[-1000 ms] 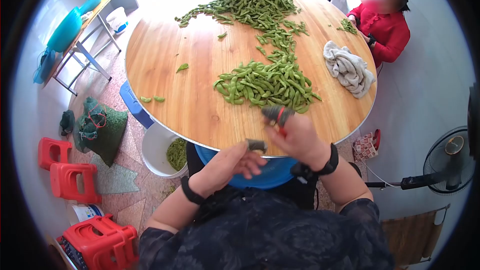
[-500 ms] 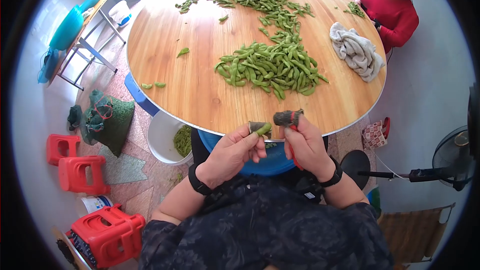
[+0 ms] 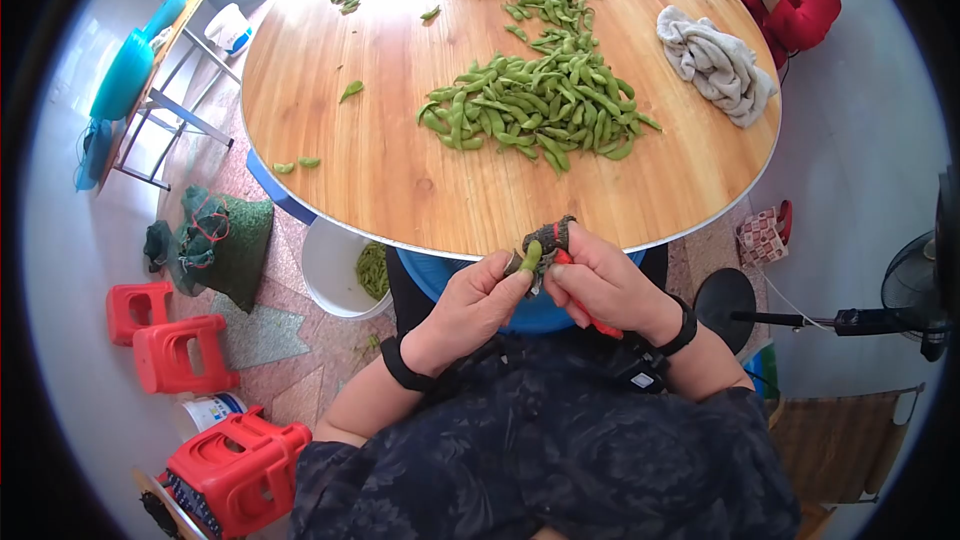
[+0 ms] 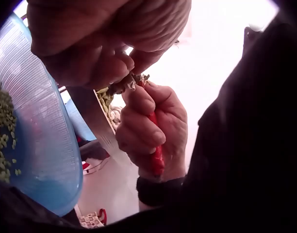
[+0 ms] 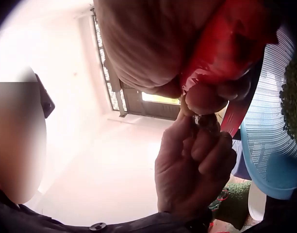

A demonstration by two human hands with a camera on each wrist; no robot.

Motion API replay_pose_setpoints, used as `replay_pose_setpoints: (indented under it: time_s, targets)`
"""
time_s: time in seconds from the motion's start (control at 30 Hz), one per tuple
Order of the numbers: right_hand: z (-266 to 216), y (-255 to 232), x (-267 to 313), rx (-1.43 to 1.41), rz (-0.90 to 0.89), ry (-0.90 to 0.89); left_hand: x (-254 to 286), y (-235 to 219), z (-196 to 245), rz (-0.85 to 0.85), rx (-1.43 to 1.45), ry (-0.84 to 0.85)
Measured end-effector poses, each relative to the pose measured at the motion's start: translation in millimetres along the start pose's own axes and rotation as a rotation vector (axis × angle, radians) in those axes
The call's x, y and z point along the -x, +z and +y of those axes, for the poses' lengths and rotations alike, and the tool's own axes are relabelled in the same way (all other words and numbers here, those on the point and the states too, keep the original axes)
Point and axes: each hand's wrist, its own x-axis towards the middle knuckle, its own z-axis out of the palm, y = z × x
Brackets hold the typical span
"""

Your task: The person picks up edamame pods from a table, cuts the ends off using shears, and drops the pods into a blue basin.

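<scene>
My left hand [image 3: 478, 295] pinches a green soybean pod [image 3: 531, 254] between thumb and forefinger, just off the table's near edge. Pressed close against it, my right hand [image 3: 608, 285] grips a red-handled tool [image 3: 606, 329], whose working end is hidden among the fingers. Dark wrapping [image 3: 548, 236] with a red band covers the right forefinger; the left forefinger is wrapped too. In the left wrist view the red handle [image 4: 158, 145] runs down through the right fist. Under the hands sits a blue basin [image 4: 66, 165] with shelled green beans [image 4: 2, 133] in it.
A heap of pods [image 3: 540, 110] lies on the round wooden table [image 3: 350, 175], with a larger pile behind. A grey cloth [image 3: 715, 65] rests at right, near a person in red [image 3: 805, 5]. A white bucket [image 3: 325, 280] and red stools [image 3: 185, 355] stand left, a fan [image 3: 915, 280] right.
One second ago the hands were apart, with no pod visible in the left. Half a second ago the left held a pod; now the right hand has moved left against it. The head view has shifted.
</scene>
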Motion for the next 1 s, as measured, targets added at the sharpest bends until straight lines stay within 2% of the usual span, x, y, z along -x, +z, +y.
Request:
replay_pose_setpoints:
  time_s: [0.07,0.13,0.23,0.37,0.43,0.5,0.53,0.57,0.6,0.67,0.7,0.73,0.77,0.8,0.83,0.9,0.93,0.97,1.0]
  targets:
    - [1,1,-1,0.023,-0.004,0.007,0,2,-3,0.021,-0.063,0.004]
    - [0,1,-1,0.049,-0.004,0.01,1,4,-6,0.117,-0.318,0.15]
    - [-1,0,1,0.092,-0.017,0.01,5,8,-1,0.125,-0.336,0.171]
    - [6,0,-2,0.29,0.013,-0.08,3,8,-4,0.113,-0.379,0.215]
    - [5,2,-2,0.378,0.044,-0.116,3,15,0,0.265,-0.97,0.618]
    - [-5,5,-2,0.16,0.007,0.073,4,13,1,0.264,-0.974,0.621]
    - [-2,4,-2,0.158,0.009,0.072,4,11,3,0.266,-0.978,0.632]
    - [3,3,-3,0.054,-0.029,0.041,5,9,5,0.262,-0.978,0.633]
    - [7,2,-5,-0.048,-0.07,0.008,6,5,8,0.237,-0.904,0.556]
    - [14,3,-7,-0.052,-0.08,-0.037,8,-5,6,0.16,-0.744,0.382]
    - [16,4,-8,-0.057,-0.089,-0.083,9,-8,8,0.162,-0.744,0.377]
    - [15,4,-9,-0.06,-0.09,-0.081,9,-12,10,0.014,-0.343,0.143]
    - [12,3,-9,-0.199,-0.154,-0.007,10,-14,10,-0.13,0.062,-0.089]
    - [10,3,-9,-0.339,-0.218,0.068,10,-17,5,-0.236,0.323,-0.163]
    - [10,4,-9,-0.343,-0.218,0.07,10,-18,0,-0.234,0.325,-0.167]
    - [9,7,-11,-0.507,-0.243,0.147,10,-18,-2,-0.334,0.569,-0.163]
    - [11,7,-12,-0.508,-0.242,0.149,10,-17,0,-0.194,0.403,-0.17]
    - [13,7,-14,-0.424,-0.172,0.127,11,-15,4,-0.193,0.406,-0.173]
    - [15,7,-16,-0.338,-0.104,0.104,11,-13,9,-0.04,-0.157,0.105]
